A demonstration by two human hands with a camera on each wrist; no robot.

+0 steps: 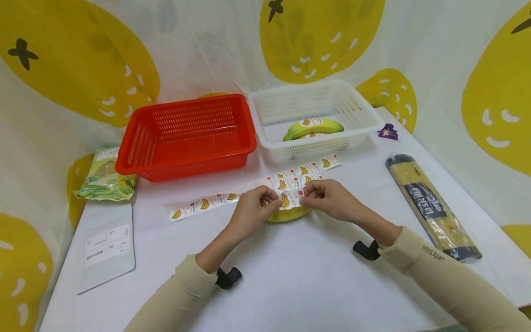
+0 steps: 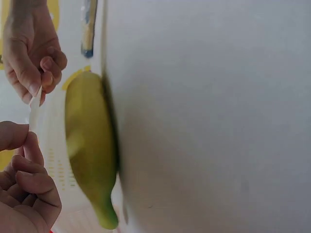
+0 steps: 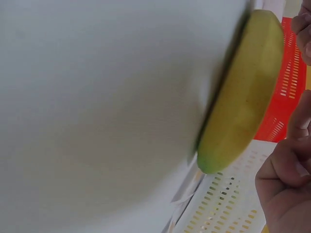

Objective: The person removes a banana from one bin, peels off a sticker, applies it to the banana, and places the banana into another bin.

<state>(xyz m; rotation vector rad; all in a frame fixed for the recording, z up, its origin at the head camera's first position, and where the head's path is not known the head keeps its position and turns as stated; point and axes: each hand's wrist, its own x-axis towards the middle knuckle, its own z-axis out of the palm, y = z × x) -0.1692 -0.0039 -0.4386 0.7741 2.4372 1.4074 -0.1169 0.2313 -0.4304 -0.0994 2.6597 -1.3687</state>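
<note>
While both hands pinch one banana sticker (image 1: pixel 291 199) between fingertips — left hand (image 1: pixel 250 213) at nine o'clock, right hand (image 1: pixel 329 199) at three — it hangs just above the banana (image 1: pixel 286 216) on the table (image 1: pixel 298 276). Uneven pulling could tear or crease it; the sticker strip (image 1: pixel 215 202) trails toward ten o'clock and might snag.

- Bright, even light fills the head view, with only faint, soft shadows under the red basket (image 1: pixel 186 136) and forearms
- The wide lens bends the counter (image 1: pixel 290 276) edges outward
- Both wrist views are soft: the banana (image 2: pixel 90 145) is blurred, and the nearby pale surface washes out featureless
</note>
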